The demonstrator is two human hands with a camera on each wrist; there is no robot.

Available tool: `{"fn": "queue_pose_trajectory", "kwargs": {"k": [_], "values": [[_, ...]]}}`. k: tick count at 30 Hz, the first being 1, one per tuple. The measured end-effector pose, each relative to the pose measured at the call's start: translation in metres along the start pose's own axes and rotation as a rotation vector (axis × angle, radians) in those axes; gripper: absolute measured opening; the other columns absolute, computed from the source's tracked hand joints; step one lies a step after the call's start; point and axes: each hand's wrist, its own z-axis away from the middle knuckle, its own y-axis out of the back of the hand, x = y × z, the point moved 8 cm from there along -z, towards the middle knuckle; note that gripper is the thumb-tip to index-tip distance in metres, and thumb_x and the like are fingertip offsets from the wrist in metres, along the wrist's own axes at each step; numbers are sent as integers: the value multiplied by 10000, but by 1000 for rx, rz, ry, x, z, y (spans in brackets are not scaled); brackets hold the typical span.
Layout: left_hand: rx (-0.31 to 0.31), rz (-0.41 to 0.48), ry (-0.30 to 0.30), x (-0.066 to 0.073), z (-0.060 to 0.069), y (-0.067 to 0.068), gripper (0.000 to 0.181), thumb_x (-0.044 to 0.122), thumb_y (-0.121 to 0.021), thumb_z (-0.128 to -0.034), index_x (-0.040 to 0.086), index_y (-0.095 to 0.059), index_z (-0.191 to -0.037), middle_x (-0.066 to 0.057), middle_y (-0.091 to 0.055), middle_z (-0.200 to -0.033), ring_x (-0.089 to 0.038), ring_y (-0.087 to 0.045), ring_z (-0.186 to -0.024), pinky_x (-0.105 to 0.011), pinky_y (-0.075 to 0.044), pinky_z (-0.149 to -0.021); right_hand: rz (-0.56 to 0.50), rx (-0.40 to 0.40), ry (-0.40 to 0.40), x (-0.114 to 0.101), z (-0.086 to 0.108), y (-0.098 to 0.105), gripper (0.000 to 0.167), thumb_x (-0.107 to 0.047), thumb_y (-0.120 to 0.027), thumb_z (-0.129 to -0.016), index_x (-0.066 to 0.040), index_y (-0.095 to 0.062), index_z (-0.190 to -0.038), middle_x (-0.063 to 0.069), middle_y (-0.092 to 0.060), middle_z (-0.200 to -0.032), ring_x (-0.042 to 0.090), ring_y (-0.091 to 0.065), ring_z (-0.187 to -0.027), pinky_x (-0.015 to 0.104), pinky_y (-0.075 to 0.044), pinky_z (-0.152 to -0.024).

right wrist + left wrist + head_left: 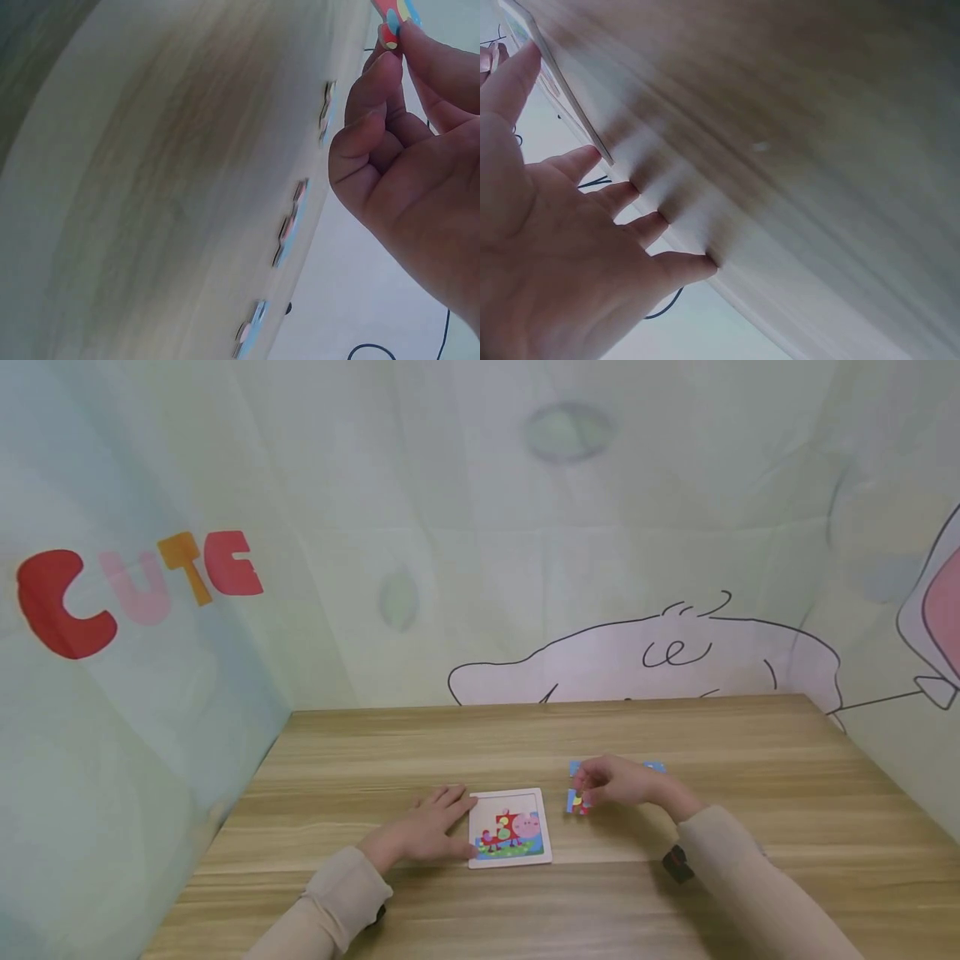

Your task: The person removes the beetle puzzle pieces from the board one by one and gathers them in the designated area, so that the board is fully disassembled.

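A white-framed picture puzzle (506, 802), partly filled with a pink pig's head, a red figure and green grass, lies mid-table in the head view. My left hand (431, 828) rests on the wood at its left side, fingers spread, with thumb and forefinger at the frame's edge; the left wrist view shows fingertips (714, 264) on the tabletop. To the right of the frame, my right hand (618, 779) pinches a colourful puzzle piece (578, 802) between thumb and fingers. In the right wrist view that piece (393, 21) is held upright, its red, yellow and blue print partly visible.
Loose puzzle pieces (654, 767) lie beyond my right hand, partly covered by it. Several of these pieces (291, 223) stretch in a row in the right wrist view. A wood-grain table (375, 739) meets a printed cloth backdrop (360, 635) behind and at the left.
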Motion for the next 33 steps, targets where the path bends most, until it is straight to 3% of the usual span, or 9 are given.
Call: {"fn": "queue_pose_trajectory", "kwargs": {"k": [10,19,33], "values": [[-4,-2,7,-1,-1,-1,794,533,-622,-863,145,-352,-1501,-122,-217,-1588,-356,-116,-1468,-663,-99,-1114,-15,-5,-41,7,4,-3,57,-54,-631,-904,-56,-604,-954,10,-599,-824,156,-510,-767,300,-425,-710],[-7,-11,12,0,0,-1,793,536,-619,-862,149,-352,-1501,-118,-220,-1588,-357,-127,-1466,-658,-106,-1116,70,8,-51,10,3,-4,33,-67,-637,-909,-65,-608,-925,-16,-559,-792,143,-474,-743,278,-401,-675],[-4,-27,15,-1,-2,-2,793,534,-618,-863,146,-350,-1501,-119,-226,-1586,-360,-135,-1462,-664,-111,-1112,133,34,-103,14,0,-2,32,-67,-636,-911,-94,-624,-925,-40,-598,-847,136,-503,-798,308,-428,-747]]}}
